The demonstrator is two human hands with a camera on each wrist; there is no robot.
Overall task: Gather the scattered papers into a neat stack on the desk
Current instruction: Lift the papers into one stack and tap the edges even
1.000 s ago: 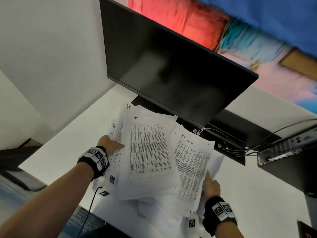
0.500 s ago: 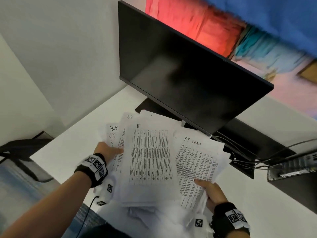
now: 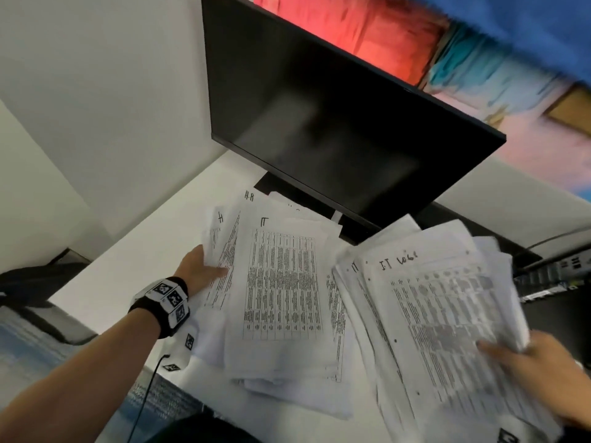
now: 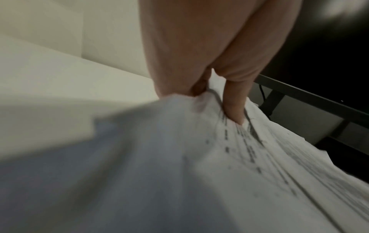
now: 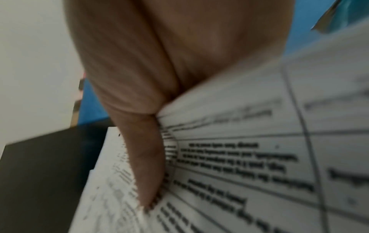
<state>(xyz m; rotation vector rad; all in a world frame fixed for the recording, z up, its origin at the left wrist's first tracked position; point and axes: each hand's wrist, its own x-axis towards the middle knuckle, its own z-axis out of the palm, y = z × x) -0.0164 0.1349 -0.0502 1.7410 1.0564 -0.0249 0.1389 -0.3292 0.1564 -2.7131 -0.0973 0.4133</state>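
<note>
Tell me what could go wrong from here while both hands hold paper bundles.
The right hand pinches a thick, fanned bundle by one corner; loose sheets could slide out. The left hand grips only the edge of the uneven pile, so merging may crumple pages. Papers reach the monitor stand and could snag.

On the desk (image 3: 134,251), a loose pile of papers (image 3: 281,282) lies near the foot of the monitor (image 3: 335,123), which stands behind it. To the right, a second sheaf (image 3: 441,321) overlaps the pile's right edge. A cable (image 3: 150,388) hangs off the near-left edge.
</note>
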